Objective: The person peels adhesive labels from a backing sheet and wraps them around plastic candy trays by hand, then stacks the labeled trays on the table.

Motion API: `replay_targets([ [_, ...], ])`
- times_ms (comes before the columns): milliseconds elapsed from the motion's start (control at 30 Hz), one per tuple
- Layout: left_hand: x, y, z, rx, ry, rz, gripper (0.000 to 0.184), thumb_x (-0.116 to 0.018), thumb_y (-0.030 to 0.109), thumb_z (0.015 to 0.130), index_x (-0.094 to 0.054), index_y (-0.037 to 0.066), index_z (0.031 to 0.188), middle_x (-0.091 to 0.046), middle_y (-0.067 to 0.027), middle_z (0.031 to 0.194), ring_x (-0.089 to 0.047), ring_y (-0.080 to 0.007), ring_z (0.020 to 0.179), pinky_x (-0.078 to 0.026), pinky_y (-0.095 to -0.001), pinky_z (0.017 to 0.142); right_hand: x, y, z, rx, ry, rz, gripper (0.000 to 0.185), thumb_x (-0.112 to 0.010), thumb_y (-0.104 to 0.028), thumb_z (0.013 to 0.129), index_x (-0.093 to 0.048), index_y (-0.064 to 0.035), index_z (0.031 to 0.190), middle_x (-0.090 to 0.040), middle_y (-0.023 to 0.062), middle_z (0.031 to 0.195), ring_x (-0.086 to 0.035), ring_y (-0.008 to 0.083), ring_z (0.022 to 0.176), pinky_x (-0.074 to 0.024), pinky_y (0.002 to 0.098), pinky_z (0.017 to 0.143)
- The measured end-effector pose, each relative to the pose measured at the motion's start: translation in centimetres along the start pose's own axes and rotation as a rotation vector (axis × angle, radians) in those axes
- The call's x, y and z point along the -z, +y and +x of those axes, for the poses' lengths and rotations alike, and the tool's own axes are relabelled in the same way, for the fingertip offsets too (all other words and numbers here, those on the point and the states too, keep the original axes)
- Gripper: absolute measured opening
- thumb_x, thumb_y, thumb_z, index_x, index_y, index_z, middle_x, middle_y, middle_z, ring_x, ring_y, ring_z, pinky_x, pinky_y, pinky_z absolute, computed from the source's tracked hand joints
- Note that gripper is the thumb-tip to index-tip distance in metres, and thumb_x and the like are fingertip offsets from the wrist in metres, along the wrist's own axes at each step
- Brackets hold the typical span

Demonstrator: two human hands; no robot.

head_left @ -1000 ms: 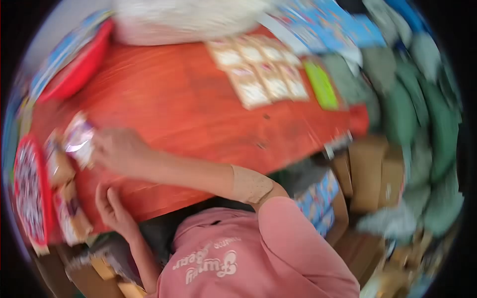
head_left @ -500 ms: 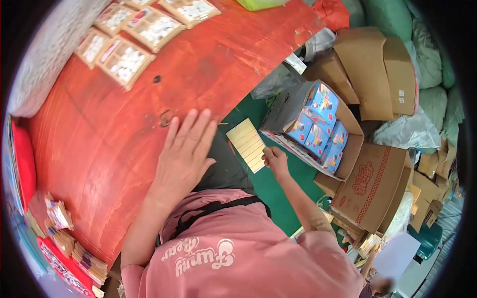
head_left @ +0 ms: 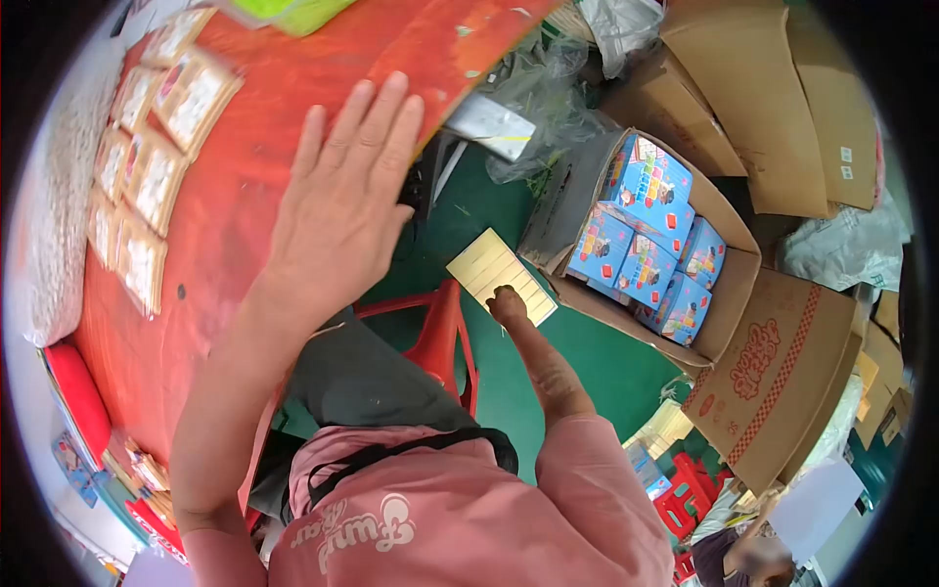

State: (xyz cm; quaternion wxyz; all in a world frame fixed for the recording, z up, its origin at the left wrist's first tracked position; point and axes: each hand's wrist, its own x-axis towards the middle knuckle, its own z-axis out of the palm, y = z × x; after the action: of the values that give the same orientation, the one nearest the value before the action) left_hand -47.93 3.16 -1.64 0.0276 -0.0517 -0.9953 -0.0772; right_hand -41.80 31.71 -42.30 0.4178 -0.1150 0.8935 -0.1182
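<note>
The right hand [head_left: 506,305] has shifted farther over the pale board [head_left: 485,261] at centre, fingers bunched, grip unclear; the left hand [head_left: 337,210] is open, fingers straight, over the red table [head_left: 227,186], upper left.

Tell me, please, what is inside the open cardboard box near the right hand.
At least five blue printed boxes sit in the cardboard box; whatever lies beneath them is covered.
</note>
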Motion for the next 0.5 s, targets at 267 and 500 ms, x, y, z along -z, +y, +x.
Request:
replay_targets([
  [267, -0.2, 0.9, 3.1, 0.101, -0.142, 0.235, 0.065, -0.046, -0.004, 0.076, -0.030, -0.001, 0.139, -0.028, -0.0214, 0.145, -0.024, -0.0380, 0.136, -0.016, -0.0509, 0.111, -2.6, 1.8, 8.5, -0.155, 0.014, 0.117, 0.045, -0.068, -0.024, 0.077, -0.057, -0.0138, 0.119, -0.021, 0.0174, 0.147, -0.038, 0.0345, 0.125, -0.0472, 0.0437, 0.092],
  [500, -0.1, 0.4, 2.5, 0.114, -0.215, 0.190, 0.076, -0.046, -0.009, 0.073, -0.017, -0.003, 0.143, -0.014, -0.0300, 0.147, -0.014, -0.0455, 0.137, -0.011, -0.0491, 0.111, -4.6, 0.5, 12.7, -0.280, 0.068, 0.154, 0.029, -0.059, -0.018, 0.080, -0.062, -0.0121, 0.108, -0.008, 0.0157, 0.151, -0.040, 0.0318, 0.124, -0.0502, 0.0432, 0.086],
])
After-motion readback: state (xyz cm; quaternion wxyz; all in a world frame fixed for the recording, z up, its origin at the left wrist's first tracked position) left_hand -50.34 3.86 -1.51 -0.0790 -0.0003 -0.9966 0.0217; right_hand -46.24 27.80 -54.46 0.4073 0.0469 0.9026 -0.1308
